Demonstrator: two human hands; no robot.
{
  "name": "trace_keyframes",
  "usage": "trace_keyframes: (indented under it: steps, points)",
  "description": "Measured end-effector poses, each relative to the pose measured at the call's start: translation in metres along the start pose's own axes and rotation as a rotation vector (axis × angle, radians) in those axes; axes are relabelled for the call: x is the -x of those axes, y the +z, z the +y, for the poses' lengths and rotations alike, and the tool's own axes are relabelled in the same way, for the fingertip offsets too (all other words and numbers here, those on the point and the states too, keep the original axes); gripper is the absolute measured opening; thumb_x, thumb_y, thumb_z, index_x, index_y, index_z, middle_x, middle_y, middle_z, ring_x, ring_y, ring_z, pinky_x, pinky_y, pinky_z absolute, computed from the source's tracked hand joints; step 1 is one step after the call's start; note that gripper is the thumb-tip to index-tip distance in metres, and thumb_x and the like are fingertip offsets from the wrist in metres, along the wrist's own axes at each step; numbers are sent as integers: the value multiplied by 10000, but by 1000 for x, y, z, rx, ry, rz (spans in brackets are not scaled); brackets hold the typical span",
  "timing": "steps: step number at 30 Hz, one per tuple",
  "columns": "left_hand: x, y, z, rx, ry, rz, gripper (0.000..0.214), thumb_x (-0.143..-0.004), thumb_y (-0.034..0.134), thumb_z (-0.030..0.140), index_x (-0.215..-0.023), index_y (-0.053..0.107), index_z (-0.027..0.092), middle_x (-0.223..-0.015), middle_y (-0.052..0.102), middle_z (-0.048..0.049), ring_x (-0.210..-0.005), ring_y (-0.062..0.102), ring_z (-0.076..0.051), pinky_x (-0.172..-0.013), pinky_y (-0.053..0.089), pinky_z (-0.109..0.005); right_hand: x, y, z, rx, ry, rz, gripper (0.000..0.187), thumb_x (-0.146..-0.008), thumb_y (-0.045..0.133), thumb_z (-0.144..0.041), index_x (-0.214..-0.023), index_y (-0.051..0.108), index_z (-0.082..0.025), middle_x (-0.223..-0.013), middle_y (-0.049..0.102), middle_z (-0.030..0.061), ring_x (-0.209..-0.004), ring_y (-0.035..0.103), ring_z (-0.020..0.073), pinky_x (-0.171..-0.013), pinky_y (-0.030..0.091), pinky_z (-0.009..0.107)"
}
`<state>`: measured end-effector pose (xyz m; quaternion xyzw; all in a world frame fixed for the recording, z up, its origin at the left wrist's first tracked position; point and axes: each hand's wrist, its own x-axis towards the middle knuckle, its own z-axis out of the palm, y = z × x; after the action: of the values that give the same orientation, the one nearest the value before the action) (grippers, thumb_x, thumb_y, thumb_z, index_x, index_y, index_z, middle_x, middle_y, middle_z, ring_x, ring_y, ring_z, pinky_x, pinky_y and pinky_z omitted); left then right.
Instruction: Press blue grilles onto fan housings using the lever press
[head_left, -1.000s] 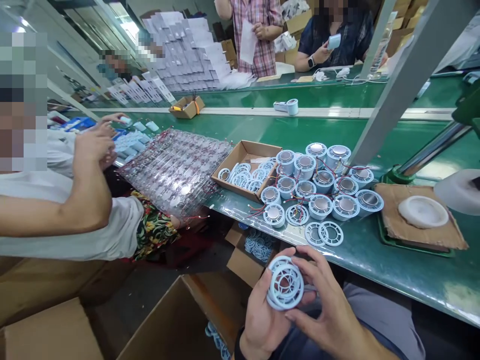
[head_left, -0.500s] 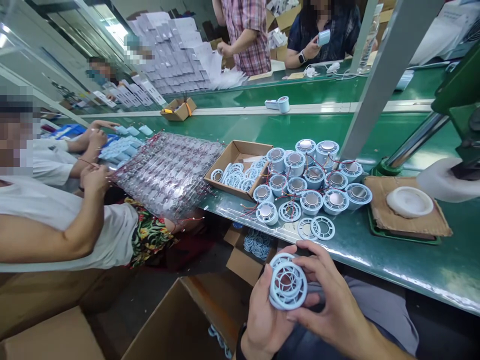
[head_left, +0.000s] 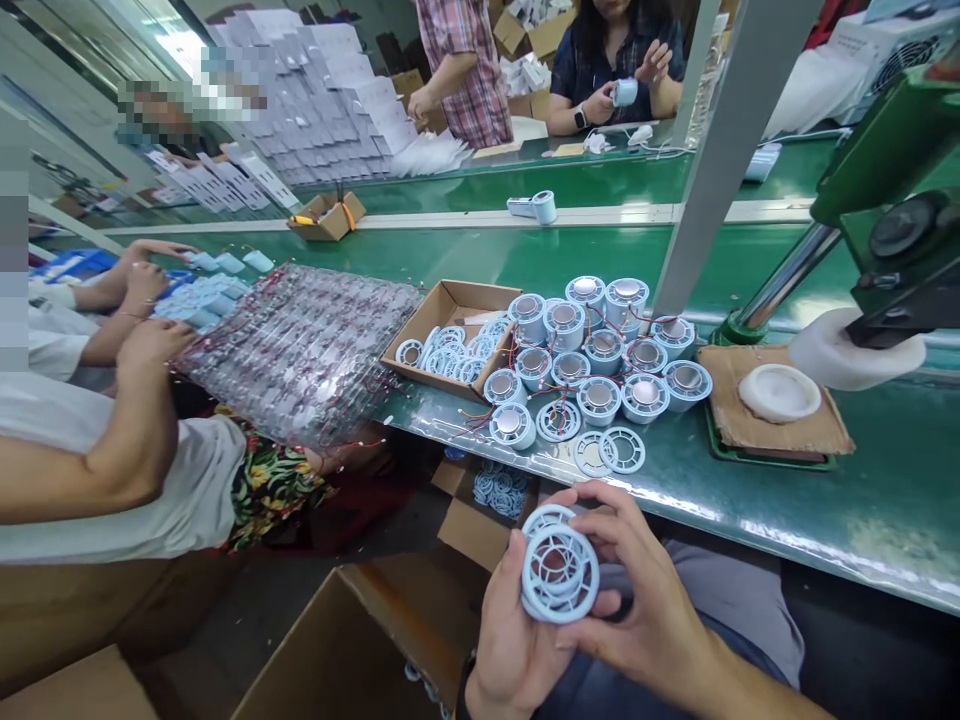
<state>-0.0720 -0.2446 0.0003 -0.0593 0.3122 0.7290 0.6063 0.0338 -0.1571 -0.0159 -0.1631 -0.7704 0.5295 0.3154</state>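
Note:
Several light blue plastic spoked rings (head_left: pixel 559 612) lie stacked and slightly fanned between my two hands, above my lap. My left hand (head_left: pixel 504 630) cups them from the left and below, its thumb along the edge. On the other side, my right hand (head_left: pixel 637 575) pinches the rim with thumb and fingers. Just past my hands, two loose rings (head_left: pixel 622 450) overlap at the bench edge. Beyond them stand light blue cylindrical housings (head_left: pixel 598 398) with spoked tops, silver discs and red wires. A shallow cardboard box (head_left: pixel 397 372) holds more rings, left of the housings.
At right, a green press (head_left: pixel 862 200) has a white pad over a white round holder (head_left: pixel 780 392) on cardboard. Wired parts in clear plastic (head_left: pixel 300 350) extend left toward co-workers. An open carton (head_left: pixel 337 640) stands below left. A slanted post (head_left: pixel 720 170) rises behind the housings.
The view has turned slightly right, so the bench items appear farther left. My hands keep the rings in much the same hold. Across the bench, a co-worker's other hand is now raised beside a light blue device.

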Motion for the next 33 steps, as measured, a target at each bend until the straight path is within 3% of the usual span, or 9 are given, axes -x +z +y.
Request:
trace_keyframes:
  steps: [6, 9, 13, 18, 33]
  points:
    - [0, -2, -1, 0, -17, -24, 316, -829, 705, 463, -1014, 771, 215, -943, 779, -68, -733, 707, -168, -587, 583, -233, 2, -1, 2, -6, -2, 5, 622, -762, 797, -410, -1273, 469, -279, -1378, 398, 127, -1249, 530, 280, -950, 557, 365]
    - [-1, -2, -1, 1, -11, -3, 343, -819, 714, 467, -1067, 758, 234, -989, 778, -81, -788, 717, -196, -642, 602, -278, 2, -1, 2, -5, 10, 5, 608, -764, 795, -414, -1263, 483, -263, -1373, 405, 133, -1234, 539, 272, -909, 568, 330]
    - [-3, 0, -1, 14, -6, 12, 357, -818, 716, 463, -1094, 752, 239, -911, 778, -81, -800, 711, -204, -693, 605, -315, -1, -1, 2, 51, -12, 34, 597, -773, 726, -583, -1211, 525, -231, -1343, 443, 146, -1219, 545, 279, -889, 560, 332]
    - [-3, 2, 1, -5, -18, 39, 396, -812, 716, 478, -1093, 750, 201, -832, 768, -107, -731, 690, -201, -640, 585, -300, -4, 0, 3, 97, -12, 52, 612, -800, 594, -714, -1148, 554, -212, -1300, 487, 149, -1254, 512, 289, -954, 510, 374]
    - [-2, 5, 2, -15, -33, 48, 344, -737, 783, 481, -959, 767, 219, -708, 703, -46, -573, 616, -136, -530, 528, -229, -2, 4, 5, 57, -76, 24, 590, -823, 627, -647, -1227, 455, -252, -1328, 455, 125, -1310, 451, 261, -1021, 460, 349]
